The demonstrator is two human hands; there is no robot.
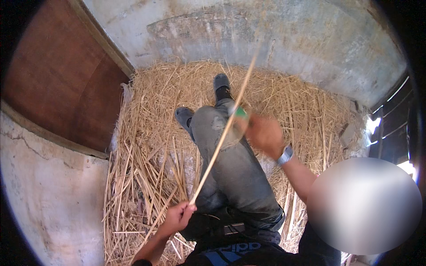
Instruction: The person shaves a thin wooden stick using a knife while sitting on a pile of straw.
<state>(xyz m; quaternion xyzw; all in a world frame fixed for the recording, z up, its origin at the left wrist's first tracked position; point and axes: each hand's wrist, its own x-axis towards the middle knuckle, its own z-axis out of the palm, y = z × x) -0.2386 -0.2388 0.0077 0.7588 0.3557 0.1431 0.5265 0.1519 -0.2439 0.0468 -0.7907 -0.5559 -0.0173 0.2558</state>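
Left hand (179,216) pinches a pale stick (219,148), slanting up-right over straw (153,115) toward the wall (301,40). Right hand (266,135) is blurry, can't tell its grip.

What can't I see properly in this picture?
In the head view:
Small green object at the right hand: motion-blurred, kind and grip unclear.
Long, thin, pale-yellow stick: far tip blurred, near end hidden by the left hand.
Whatever's behind the whitish blurred oval: hidden.
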